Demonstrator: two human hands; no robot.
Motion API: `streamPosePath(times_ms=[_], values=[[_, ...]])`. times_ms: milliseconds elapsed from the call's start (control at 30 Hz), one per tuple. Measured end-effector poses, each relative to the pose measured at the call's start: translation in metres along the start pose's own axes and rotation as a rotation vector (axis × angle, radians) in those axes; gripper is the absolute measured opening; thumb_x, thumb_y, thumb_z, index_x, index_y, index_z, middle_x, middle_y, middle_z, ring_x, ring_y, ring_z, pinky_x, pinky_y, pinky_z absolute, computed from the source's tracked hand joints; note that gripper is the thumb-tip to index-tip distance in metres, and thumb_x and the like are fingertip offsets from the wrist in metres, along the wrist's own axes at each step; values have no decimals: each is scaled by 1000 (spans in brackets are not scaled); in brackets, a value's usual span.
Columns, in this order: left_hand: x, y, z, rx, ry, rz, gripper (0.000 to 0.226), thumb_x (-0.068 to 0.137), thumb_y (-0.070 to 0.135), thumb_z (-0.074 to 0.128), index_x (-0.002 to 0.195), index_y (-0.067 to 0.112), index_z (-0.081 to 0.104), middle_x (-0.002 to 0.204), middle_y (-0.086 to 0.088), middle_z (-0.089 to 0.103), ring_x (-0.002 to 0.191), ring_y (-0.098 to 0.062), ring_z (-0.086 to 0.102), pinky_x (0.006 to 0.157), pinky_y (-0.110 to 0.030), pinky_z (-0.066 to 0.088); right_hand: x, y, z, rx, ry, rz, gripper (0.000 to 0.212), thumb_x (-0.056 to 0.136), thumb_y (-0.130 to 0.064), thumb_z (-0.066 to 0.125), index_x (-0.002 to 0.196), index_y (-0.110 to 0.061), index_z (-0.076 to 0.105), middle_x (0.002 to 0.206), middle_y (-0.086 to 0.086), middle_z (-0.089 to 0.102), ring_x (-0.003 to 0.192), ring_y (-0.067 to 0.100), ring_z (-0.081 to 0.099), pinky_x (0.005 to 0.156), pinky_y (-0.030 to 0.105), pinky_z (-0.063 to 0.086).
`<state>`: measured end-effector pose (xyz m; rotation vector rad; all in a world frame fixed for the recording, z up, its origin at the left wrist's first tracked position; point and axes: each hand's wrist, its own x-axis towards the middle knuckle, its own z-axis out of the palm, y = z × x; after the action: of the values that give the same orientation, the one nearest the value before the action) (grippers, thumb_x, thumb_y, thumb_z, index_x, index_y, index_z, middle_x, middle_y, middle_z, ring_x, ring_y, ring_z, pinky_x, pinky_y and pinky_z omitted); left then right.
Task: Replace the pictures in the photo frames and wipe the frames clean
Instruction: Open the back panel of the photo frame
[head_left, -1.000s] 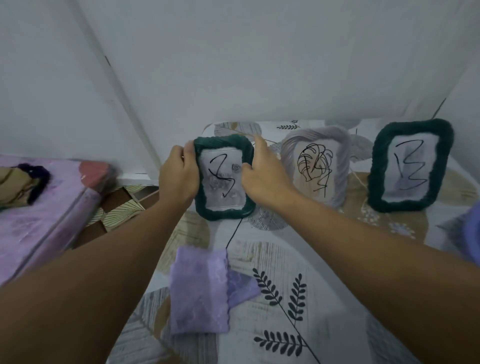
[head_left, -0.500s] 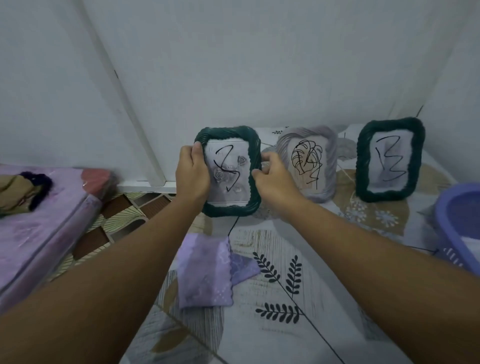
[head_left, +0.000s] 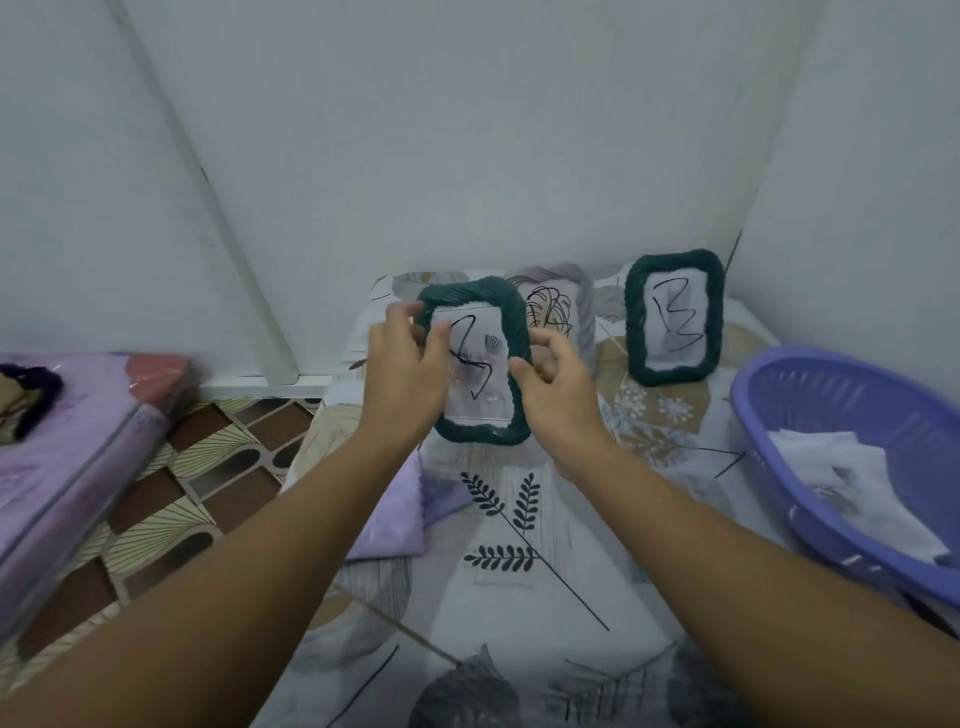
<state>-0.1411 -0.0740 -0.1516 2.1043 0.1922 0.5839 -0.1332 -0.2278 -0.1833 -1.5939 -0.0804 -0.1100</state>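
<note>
Left hand (head_left: 402, 371) pinching the left edge of the near green frame (head_left: 514, 332), fingers curled over the front near the top corner; grip clamped on the frame. Right hand (head_left: 553, 387) at the frame's right edge, thumb and fingers curled round the yarn border; grip likewise clamped there. Frame upright, tilted slightly, its lower edge at or just above the counter (head_left: 519, 597); cannot tell which. Inside it, a white picture (head_left: 480, 364) with a black scribble.

Just behind, partly hidden, a grey frame (head_left: 582, 306) holding a leaf-like sketch. Further right, standing apart near the wall corner, a second green frame (head_left: 714, 312) holding a scribbled sheet.

At the far right, a purple basket (head_left: 789, 395) resting on the counter, white papers (head_left: 857, 483) lying inside.

Under the left forearm, a lilac cloth (head_left: 389, 525) lying flat on the leaf-print counter cover.

Both forearms stretched forward from the bottom corners, converging on the frame, wrists roughly level. To the left, tiled floor (head_left: 171, 493) and a lilac mattress (head_left: 62, 431).
</note>
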Motion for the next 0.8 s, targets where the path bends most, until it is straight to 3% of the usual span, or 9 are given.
streamPosePath(times_ms=[67,167,300,467,600,667,767,800], values=[[-18,19,5,-40,-93,40,30,103,48,54,109,22,67,97,6,70,85,-3,64,73,-24,50,-8,-1,-1,-121,19,-113,22,103,-19,61,118,-35,61,91,-3,75,80,15,71,77,46,62],[-29,34,14,-139,-106,-31,34,94,58,63,96,25,71,85,8,74,81,-4,70,72,-22,50,-19,-2,-3,-262,20,-250,28,101,-20,63,125,-36,63,92,-11,72,82,5,68,79,40,60],[-27,39,16,-227,-18,-197,36,86,53,75,99,21,62,92,2,73,87,-12,72,78,-29,55,-29,-1,-6,-405,-33,-423,31,101,-24,63,128,-38,62,102,-14,74,90,9,70,79,42,60],[-23,32,17,-216,10,-263,13,97,27,61,101,15,62,89,-2,70,82,-18,68,75,-38,57,-28,2,-10,-570,-167,-484,29,96,-33,67,125,-35,65,105,-11,75,92,12,71,79,42,59],[-14,18,15,-243,12,-307,15,101,25,55,101,15,65,87,-2,67,77,-20,60,73,-40,54,-22,-1,-23,-683,-51,-560,22,100,-38,60,117,-27,70,98,-11,71,85,8,64,76,36,57],[-11,12,13,-252,-33,-325,21,103,27,53,107,12,68,86,-6,67,75,-19,58,68,-38,51,-18,-5,-31,-733,39,-516,21,101,-39,59,117,-28,69,99,-11,64,93,8,57,82,32,54],[-11,2,13,-315,-131,-371,21,104,24,54,105,10,69,99,-19,73,83,-25,63,81,-47,58,-8,-2,-43,-712,48,-180,36,99,-45,60,134,-34,61,122,-1,56,115,16,51,98,37,48],[-13,-1,14,-341,-160,-390,21,105,22,54,103,7,69,96,-20,72,82,-26,63,78,-45,58,-6,1,-47,-650,28,-73,42,98,-49,61,138,-38,57,129,1,54,118,18,52,100,41,50]])
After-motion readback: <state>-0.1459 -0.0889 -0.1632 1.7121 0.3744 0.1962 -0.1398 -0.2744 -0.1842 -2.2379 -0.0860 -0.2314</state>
